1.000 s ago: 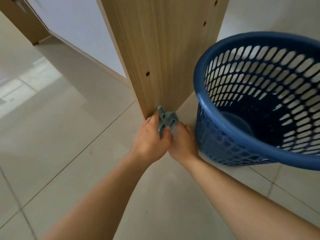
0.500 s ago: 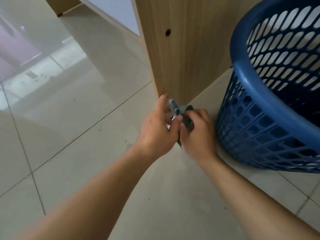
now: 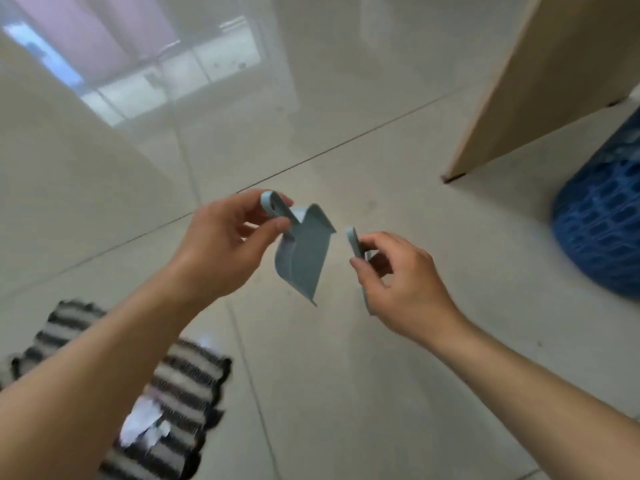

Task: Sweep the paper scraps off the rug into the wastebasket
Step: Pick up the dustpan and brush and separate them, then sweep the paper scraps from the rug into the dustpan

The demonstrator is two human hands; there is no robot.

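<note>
My left hand (image 3: 221, 247) pinches the handle of a small pale blue dustpan (image 3: 303, 258), which hangs with its mouth downward above the tiled floor. My right hand (image 3: 398, 282) grips the handle of a small pale blue brush (image 3: 356, 244); most of the brush is hidden behind the fingers. The two tools are a short gap apart. A black-and-white striped rug (image 3: 180, 386) lies at the lower left, partly under my left forearm, with white paper scraps (image 3: 143, 427) on it. The blue slotted wastebasket (image 3: 602, 230) stands on the floor at the right edge.
A wooden cabinet panel (image 3: 540, 81) stands at the upper right, beside the wastebasket. Glossy beige floor tiles (image 3: 346, 375) lie between the rug and the basket. A pale wall or furniture face (image 3: 62, 161) rises at the left.
The hands lifted the joined dustpan and brush from the foot of the panel and pulled them apart, one in each hand. The view swung left, bringing the rug and scraps into sight.
</note>
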